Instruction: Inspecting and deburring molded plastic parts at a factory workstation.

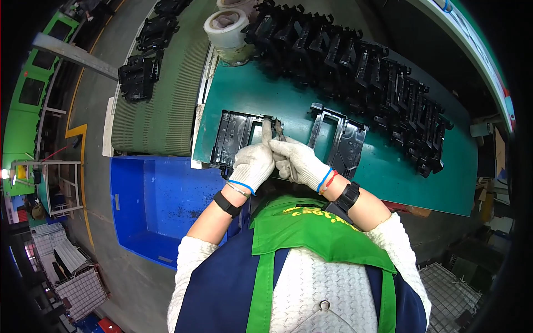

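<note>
My left hand (253, 161), in a white knit glove, is curled over the side of a black plastic frame (232, 136) lying on the green tabletop. Its index finger stretches along the frame's bar toward the far corner. My right hand (300, 160), gloved the same way, grips a pair of pliers-like nippers (279, 131). Their jaws are at that far corner, close beside my left fingertip. The two hands touch or nearly touch, and they hide part of the frame. A second black plastic frame (347, 145) lies just right of my right hand.
Many similar black parts (355, 61) stand in a dense row along the table's (416, 191) far side. White tubs (226, 28) sit at the back left. Left of the table runs a green conveyor belt (161, 105) carrying black parts (140, 75). Below it stands a blue bin (130, 202) with dark scraps.
</note>
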The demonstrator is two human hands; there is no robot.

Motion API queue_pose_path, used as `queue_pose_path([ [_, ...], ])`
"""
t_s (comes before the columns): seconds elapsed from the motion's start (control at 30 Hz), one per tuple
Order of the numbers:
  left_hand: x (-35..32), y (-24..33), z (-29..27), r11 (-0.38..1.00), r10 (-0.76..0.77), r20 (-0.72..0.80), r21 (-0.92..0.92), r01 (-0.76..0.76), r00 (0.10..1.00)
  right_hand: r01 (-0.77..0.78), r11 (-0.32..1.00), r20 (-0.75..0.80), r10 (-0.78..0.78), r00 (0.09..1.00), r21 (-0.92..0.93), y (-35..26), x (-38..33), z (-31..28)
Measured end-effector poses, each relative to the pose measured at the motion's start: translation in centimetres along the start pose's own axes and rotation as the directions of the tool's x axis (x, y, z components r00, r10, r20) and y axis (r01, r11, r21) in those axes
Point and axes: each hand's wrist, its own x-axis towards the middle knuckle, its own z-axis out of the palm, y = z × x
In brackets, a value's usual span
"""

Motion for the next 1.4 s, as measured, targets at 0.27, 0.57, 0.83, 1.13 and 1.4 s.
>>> queue_pose_path([
  [0.27,0.6,0.4,-0.2,0.991,-0.088,0.091,-0.095,0.096,0.992,-0.03,1.0,-0.015,0.03,0.999,0.01,0.4,-0.4,0.0],
  [0.57,0.8,0.6,-0.6,0.974,-0.159,0.184,-0.132,0.185,0.97,0.018,0.999,-0.033,-0.017,0.999,0.031,0.2,-0.5,0.4],
  [0.83,1.5,1.2,-2.7,0.887,-0.239,0.299,-0.319,0.333,0.924,0.098,0.778,0.139,-0.014,0.99,-0.62,-1.8,-7.3,1.5],
  [1.13,2.6,0.8,-3.8,0.917,-0.293,0.351,-0.159,0.365,0.889,0.075,-0.125,0.132,-0.543,0.829,-0.989,-1.6,-12.6,-4.4],
  [1.4,3.5,0.0,-9.8,0.935,-0.161,0.464,-0.211,0.285,0.871,0.045,0.021,0.026,-0.535,0.844,-0.999,-1.7,-13.4,-6.7],
])
